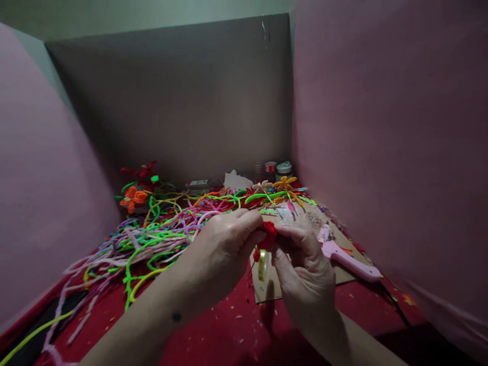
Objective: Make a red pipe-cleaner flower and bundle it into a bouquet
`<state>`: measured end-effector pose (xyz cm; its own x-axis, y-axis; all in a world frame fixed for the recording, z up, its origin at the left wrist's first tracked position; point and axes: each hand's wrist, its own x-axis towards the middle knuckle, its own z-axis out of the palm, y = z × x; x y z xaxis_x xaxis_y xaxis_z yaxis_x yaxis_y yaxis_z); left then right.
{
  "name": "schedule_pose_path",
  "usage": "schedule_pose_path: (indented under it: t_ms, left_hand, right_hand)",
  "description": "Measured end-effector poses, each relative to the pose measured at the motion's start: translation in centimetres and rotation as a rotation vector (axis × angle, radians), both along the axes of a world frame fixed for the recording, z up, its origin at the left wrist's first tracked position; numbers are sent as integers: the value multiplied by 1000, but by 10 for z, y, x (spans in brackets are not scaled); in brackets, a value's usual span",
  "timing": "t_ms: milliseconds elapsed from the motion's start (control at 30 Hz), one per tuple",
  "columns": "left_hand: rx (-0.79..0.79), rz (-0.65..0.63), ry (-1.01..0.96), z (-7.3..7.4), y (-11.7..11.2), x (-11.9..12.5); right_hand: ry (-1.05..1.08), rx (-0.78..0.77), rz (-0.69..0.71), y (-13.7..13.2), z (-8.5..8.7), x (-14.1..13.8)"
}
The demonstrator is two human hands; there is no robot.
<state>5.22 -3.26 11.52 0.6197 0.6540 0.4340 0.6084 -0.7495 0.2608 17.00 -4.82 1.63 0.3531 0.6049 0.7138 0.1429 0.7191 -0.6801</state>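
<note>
Between my two hands is a red fuzzy pipe-cleaner piece (269, 235), bent into a small rounded shape. My left hand (232, 236) pinches it from the left, fingers curled. From the right, my right hand (305, 259) grips its edge between thumb and fingers. A smaller red tuft hangs just below, beside a yellow tape roll (262, 266) on the cardboard sheet (269, 290). The fingers partly cover the red piece, so its full form is hidden.
A heap of coloured pipe cleaners (152, 249) spreads across the left. At right lies a pink glue gun (351, 259) with a dark cord. Orange flower (133, 198), yellow-orange flower (285, 185) and jars (284, 170) stand farther back. Pink walls flank the red cloth (213, 330).
</note>
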Motion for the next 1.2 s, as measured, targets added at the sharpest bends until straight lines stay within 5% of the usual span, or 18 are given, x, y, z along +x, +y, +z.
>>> schedule_pose_path:
  t_ms: [300, 700, 1200]
  left_hand:
    - [108, 53, -73, -7, -8, -6]
    - [170, 68, -147, -5, -4, -15]
    - [-177, 27, -390, -11, 13, -25]
  right_hand:
    - [-238, 157, -45, -1, 1, 4]
    - [-474, 309, -268, 17, 11, 2]
    - [-526, 383, -250, 42, 13, 0]
